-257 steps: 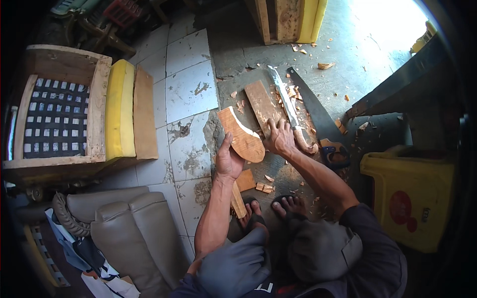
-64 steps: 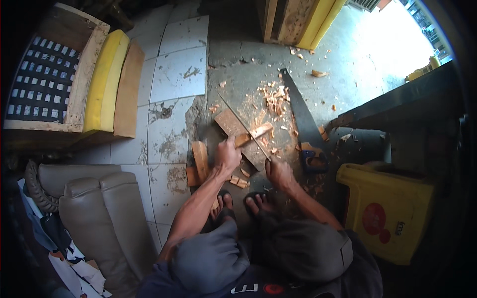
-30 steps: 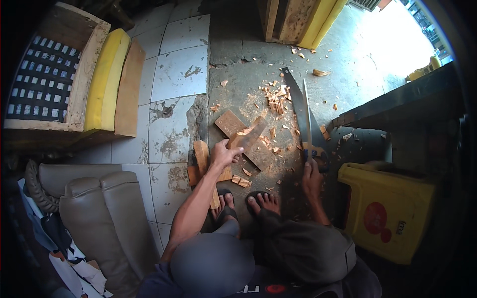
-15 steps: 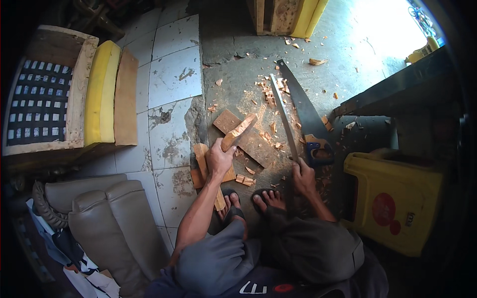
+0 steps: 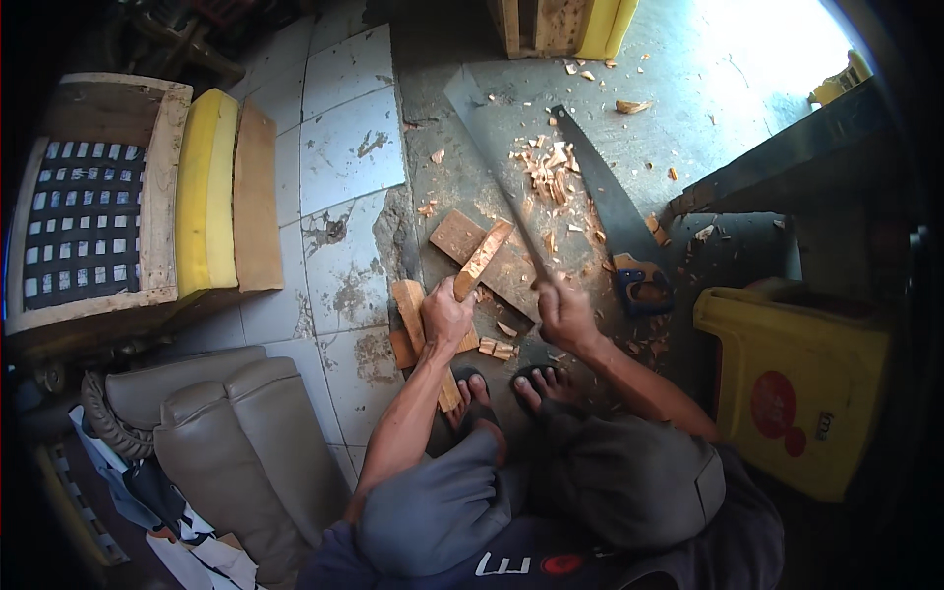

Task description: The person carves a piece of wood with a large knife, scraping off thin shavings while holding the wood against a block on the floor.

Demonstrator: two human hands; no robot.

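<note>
— Inspector: State your left hand's grip.

— Worker: My left hand (image 5: pixel 447 315) is closed around the lower end of a short wooden stick (image 5: pixel 482 261). I hold it tilted, its upper end over the flat wooden block (image 5: pixel 482 258) on the concrete floor (image 5: pixel 688 128).

— Inspector: And the right?

— Worker: My right hand (image 5: pixel 565 313) is fisted tight on the handle of a long machete (image 5: pixel 492 157); the blade runs up and left, just beside the stick. A handsaw (image 5: pixel 615 211) lies to the right, untouched, among wood chips (image 5: pixel 541 167).
</note>
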